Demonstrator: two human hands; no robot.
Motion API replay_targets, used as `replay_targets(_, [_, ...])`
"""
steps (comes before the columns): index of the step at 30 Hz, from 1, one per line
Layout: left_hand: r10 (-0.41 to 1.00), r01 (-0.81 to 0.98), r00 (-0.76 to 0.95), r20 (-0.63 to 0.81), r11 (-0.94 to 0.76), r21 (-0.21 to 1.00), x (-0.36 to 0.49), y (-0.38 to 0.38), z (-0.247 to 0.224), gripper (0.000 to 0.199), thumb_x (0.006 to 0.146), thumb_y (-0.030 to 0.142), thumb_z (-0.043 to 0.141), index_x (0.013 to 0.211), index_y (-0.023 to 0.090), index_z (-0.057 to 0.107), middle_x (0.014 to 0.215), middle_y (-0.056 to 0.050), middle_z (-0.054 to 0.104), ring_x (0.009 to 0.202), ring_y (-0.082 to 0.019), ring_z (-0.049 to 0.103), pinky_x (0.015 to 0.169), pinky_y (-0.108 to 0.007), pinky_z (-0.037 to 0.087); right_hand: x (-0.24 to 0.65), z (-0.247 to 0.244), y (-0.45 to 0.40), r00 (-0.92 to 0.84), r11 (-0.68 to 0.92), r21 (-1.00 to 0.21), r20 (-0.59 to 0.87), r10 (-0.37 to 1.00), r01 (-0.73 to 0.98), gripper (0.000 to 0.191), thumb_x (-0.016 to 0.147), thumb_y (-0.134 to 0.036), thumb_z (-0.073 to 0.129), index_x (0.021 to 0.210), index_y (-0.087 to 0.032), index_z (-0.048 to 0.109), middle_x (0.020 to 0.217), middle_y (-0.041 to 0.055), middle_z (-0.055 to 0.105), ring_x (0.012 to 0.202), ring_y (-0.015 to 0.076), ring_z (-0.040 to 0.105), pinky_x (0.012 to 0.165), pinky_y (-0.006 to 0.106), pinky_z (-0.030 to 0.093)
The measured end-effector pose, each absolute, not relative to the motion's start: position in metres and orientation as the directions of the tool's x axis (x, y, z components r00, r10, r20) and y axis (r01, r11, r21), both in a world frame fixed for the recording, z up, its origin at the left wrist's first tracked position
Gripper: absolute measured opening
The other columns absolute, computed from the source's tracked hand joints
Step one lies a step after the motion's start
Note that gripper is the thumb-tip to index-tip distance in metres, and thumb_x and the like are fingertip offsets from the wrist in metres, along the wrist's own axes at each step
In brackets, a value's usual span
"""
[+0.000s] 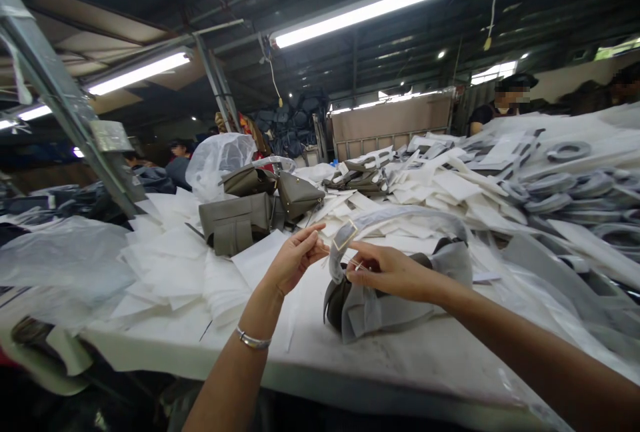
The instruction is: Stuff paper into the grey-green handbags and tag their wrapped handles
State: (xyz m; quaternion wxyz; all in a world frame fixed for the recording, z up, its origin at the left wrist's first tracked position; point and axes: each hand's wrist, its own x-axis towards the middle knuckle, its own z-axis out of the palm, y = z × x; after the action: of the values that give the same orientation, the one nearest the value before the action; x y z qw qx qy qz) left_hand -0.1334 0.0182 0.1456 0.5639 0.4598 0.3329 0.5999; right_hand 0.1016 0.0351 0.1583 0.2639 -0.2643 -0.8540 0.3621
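A dark olive handbag [337,299] lies on the table in front of me, partly covered with thin translucent wrapping [383,315]. Its handle [413,214] arches over the top, wrapped in the same pale material. Near the handle's left end sits a gold rectangular frame [345,235]. My left hand [299,253], left of the handle, has thumb and fingers pinched on thin pale string [325,250]. By the handle's base, my right hand [387,271] pinches strands of what looks like the same string. The ends within my fingers are hidden.
Several unwrapped olive bags [235,219] stand back left beside stacked white sheets [170,252]. White pieces [450,182] pile up behind the handbag. Grey wrapped rings [550,185] heap at the right. A metal post [70,85] rises at left; a person [500,102] is at back right.
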Motion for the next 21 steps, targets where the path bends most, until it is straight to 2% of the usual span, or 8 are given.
replay_targets(2, [0.982, -0.473, 0.045, 0.182, -0.140, 0.870, -0.134, 0.014, 0.138, 0.042, 0.080, 0.033, 0.081, 0.115, 0.014, 0.068, 0.070, 0.003, 0.062, 0.072, -0.010, 0.067, 0.080, -0.023, 0.056, 0.105, 0.150, 0.027, -0.724, 0.660, -0.707, 0.314, 0.615, 0.254, 0.052, 0.086, -0.027, 0.063, 0.137, -0.021, 0.055, 0.103, 0.0032, 0.075, 0.079, 0.0157, 0.069, 0.072, 0.026, 0.054])
replay_targets(6, [0.980, -0.632, -0.001, 0.198, -0.154, 0.760, -0.124, 0.009, 0.126, 0.036, 0.086, 0.031, 0.074, 0.118, 0.016, 0.065, 0.070, 0.005, 0.057, 0.070, -0.007, 0.064, 0.083, -0.020, 0.056, 0.106, 0.130, 0.014, -0.620, 0.767, -0.556, 0.490, 0.613, 0.320, 0.043, 0.093, -0.017, 0.049, 0.135, -0.019, 0.056, 0.113, 0.0072, 0.075, 0.095, 0.0195, 0.073, 0.090, 0.034, 0.056])
replay_targets(10, [0.976, -0.692, -0.013, 0.219, -0.167, 0.702, -0.111, 0.006, 0.120, 0.041, 0.081, 0.012, 0.069, 0.121, 0.016, 0.064, 0.092, -0.001, 0.068, 0.071, -0.005, 0.063, 0.081, -0.018, 0.056, 0.109, 0.113, 0.007, -0.521, 0.859, -0.248, 0.708, 0.477, 0.448, 0.039, 0.095, -0.014, 0.044, 0.129, -0.015, 0.061, 0.120, 0.0107, 0.073, 0.103, 0.0222, 0.072, 0.091, 0.033, 0.059])
replay_targets(14, [0.974, -0.711, -0.007, 0.225, -0.163, 0.684, -0.104, 0.009, 0.117, 0.049, 0.074, 0.002, 0.065, 0.121, 0.016, 0.065, 0.114, -0.007, 0.070, 0.077, -0.006, 0.065, 0.075, -0.014, 0.055, 0.118, 0.109, 0.005, -0.461, 0.847, 0.013, 0.843, 0.276, 0.531, 0.039, 0.092, -0.008, 0.043, 0.122, -0.015, 0.068, 0.119, 0.0087, 0.073, 0.103, 0.0209, 0.073, 0.089, 0.030, 0.061])
replay_targets(17, [0.978, -0.724, -0.010, 0.206, -0.149, 0.673, -0.100, 0.011, 0.117, 0.051, 0.075, 0.001, 0.065, 0.123, 0.016, 0.065, 0.121, -0.009, 0.068, 0.076, -0.005, 0.066, 0.072, -0.012, 0.055, 0.127, 0.116, 0.000, -0.471, 0.842, 0.114, 0.864, 0.179, 0.528, 0.044, 0.089, -0.003, 0.043, 0.120, -0.017, 0.070, 0.118, 0.0065, 0.074, 0.102, 0.0189, 0.073, 0.091, 0.028, 0.060])
replay_targets(21, [0.979, -0.725, -0.041, 0.198, -0.165, 0.668, -0.096, 0.011, 0.117, 0.047, 0.078, 0.004, 0.071, 0.123, 0.019, 0.065, 0.128, -0.009, 0.065, 0.074, -0.004, 0.065, 0.070, -0.011, 0.055, 0.134, 0.131, -0.008, -0.491, 0.889, 0.150, 0.866, 0.093, 0.432, 0.043, 0.087, -0.001, 0.043, 0.114, -0.018, 0.072, 0.121, 0.0077, 0.072, 0.110, 0.0189, 0.070, 0.100, 0.030, 0.056])
